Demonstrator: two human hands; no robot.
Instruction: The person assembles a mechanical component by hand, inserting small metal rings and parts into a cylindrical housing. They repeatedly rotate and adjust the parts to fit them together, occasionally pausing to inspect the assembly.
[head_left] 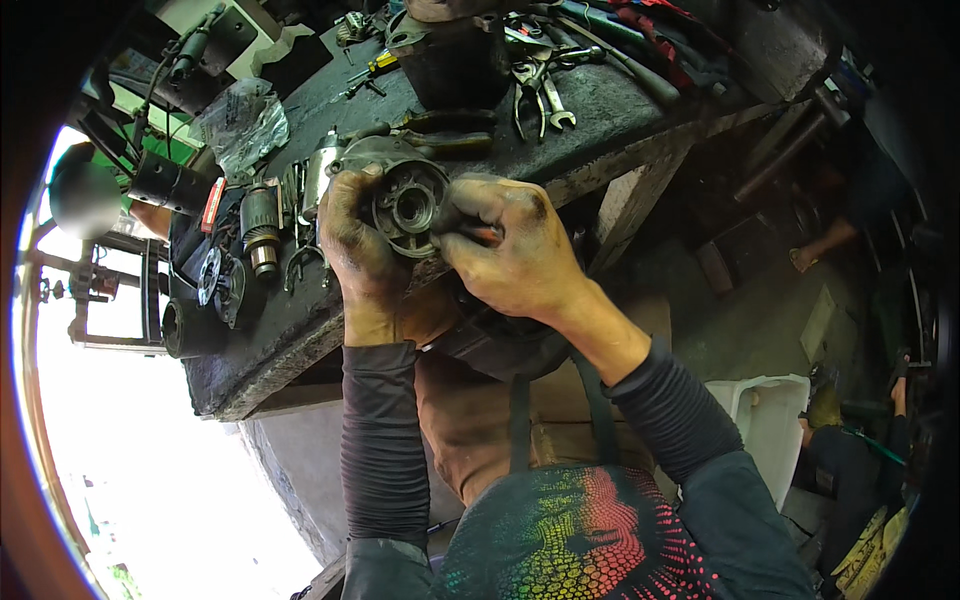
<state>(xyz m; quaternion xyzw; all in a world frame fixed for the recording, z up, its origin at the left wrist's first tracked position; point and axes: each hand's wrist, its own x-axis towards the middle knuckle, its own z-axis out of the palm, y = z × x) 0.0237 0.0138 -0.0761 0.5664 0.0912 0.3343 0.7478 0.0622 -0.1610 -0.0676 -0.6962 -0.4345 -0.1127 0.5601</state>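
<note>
My left hand [355, 225] is closed around the side of a round metal motor end housing [409, 208], its open face with a central bore turned up. Soot-dark grime covers my right hand [515, 240], whose fingers are pinched together at the housing's right rim. Between them shows a bit of something dark and reddish; its kind is hidden. Beyond the housing lie dark-handled pliers [450, 140] on the bench. Left of my left hand stand a motor armature [260, 225] with a copper-coloured end and a shiny metal cylinder [320, 172].
The worn black workbench [300, 330] also bears a dark bucket [455, 70], a wrench [556, 105], silver pliers [530, 95], a yellow-handled screwdriver [375, 68] and a clear plastic bag [243, 125]. A white plastic bin [770, 425] stands lower right. Other people are partly visible at both sides.
</note>
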